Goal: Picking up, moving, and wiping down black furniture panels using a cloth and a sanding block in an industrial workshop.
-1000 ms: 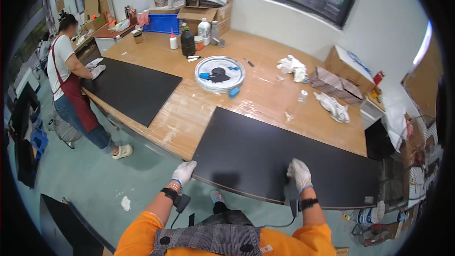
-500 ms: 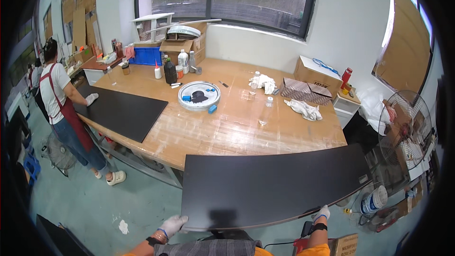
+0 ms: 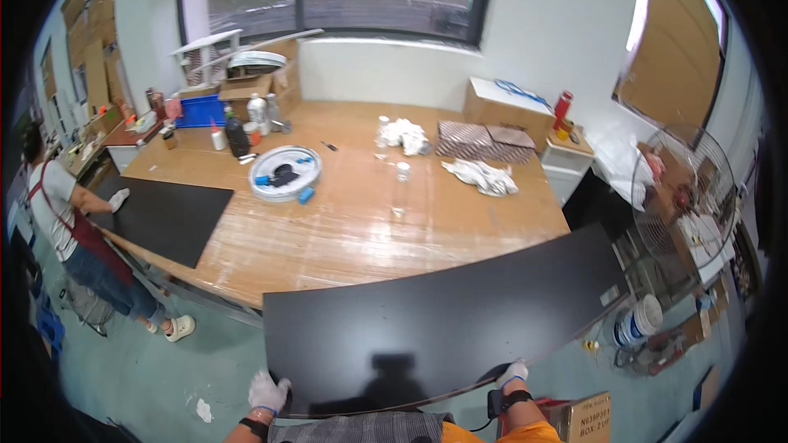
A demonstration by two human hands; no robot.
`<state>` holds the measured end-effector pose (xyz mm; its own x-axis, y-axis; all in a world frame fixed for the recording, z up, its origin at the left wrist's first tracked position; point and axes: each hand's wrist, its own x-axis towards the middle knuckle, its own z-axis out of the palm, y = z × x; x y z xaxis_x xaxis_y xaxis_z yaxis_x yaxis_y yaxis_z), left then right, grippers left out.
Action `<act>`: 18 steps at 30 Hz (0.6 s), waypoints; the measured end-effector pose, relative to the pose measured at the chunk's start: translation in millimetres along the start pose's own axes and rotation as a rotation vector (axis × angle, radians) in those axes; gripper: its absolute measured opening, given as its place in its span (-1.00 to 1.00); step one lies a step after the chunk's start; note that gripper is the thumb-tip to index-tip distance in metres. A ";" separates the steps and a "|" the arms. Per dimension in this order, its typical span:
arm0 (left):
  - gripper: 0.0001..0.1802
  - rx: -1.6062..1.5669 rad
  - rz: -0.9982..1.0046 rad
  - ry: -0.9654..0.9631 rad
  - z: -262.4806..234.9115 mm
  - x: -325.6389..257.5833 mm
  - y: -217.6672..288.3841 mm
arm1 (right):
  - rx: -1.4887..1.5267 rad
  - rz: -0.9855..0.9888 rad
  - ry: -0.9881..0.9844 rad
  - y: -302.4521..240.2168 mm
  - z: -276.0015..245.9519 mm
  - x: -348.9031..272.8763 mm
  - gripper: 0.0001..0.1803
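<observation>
A large black panel (image 3: 443,312) spans the space in front of me, its far edge at the front of the wooden table (image 3: 336,238). My left hand (image 3: 269,392), in a white glove, grips the panel's near left corner. Farther along the near edge, my right hand (image 3: 514,372), gloved too, is closed on the rim; its fingers are partly hidden. A small pale label (image 3: 609,294) sits at the panel's right end. My dark reflection or shadow falls on its surface. Whether the panel rests on the table, I cannot tell.
At the left, a co-worker (image 3: 94,246) in a red apron has a gloved hand on another black panel (image 3: 176,217). A round white tray (image 3: 285,189), clear bottle (image 3: 400,189) and white cloths (image 3: 484,176) lie on the table. A fan (image 3: 685,197) and bucket (image 3: 640,320) stand right.
The view has swung right, so the table and window sit farther left. The black panel is still in both my hands and lies more slanted in the picture.
</observation>
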<state>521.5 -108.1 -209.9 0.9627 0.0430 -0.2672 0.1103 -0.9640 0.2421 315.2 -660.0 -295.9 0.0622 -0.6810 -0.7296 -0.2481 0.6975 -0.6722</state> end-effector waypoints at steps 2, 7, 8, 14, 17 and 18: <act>-0.31 -0.098 0.215 0.254 -16.0 18.2 51.7 | -0.081 0.045 0.007 -2.8 7.0 -11.4 -0.19; -0.36 -0.131 0.589 0.232 -42.5 67.6 218.5 | 0.250 0.108 -0.033 3.7 12.2 -12.3 -0.35; -0.39 -0.099 0.674 0.304 -34.8 79.6 235.6 | 0.294 0.143 -0.066 0.2 19.3 -20.8 -0.46; -0.32 0.068 0.742 -0.334 9.6 120.6 405.0 | 0.159 -0.002 -0.438 80.7 -54.2 118.9 -0.55; -0.19 0.100 0.693 -0.319 9.0 118.4 406.8 | 0.612 0.401 -0.373 -5.1 -5.0 -8.0 -0.64; -0.19 0.096 0.715 -0.321 9.2 114.1 419.2 | 0.626 0.385 -0.364 -9.3 -14.7 -5.0 -0.64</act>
<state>675.2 -509.7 -147.4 0.6716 -0.6599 -0.3368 -0.5447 -0.7479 0.3794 303.0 -666.3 -284.2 0.4198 -0.3282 -0.8462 0.2627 0.9364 -0.2328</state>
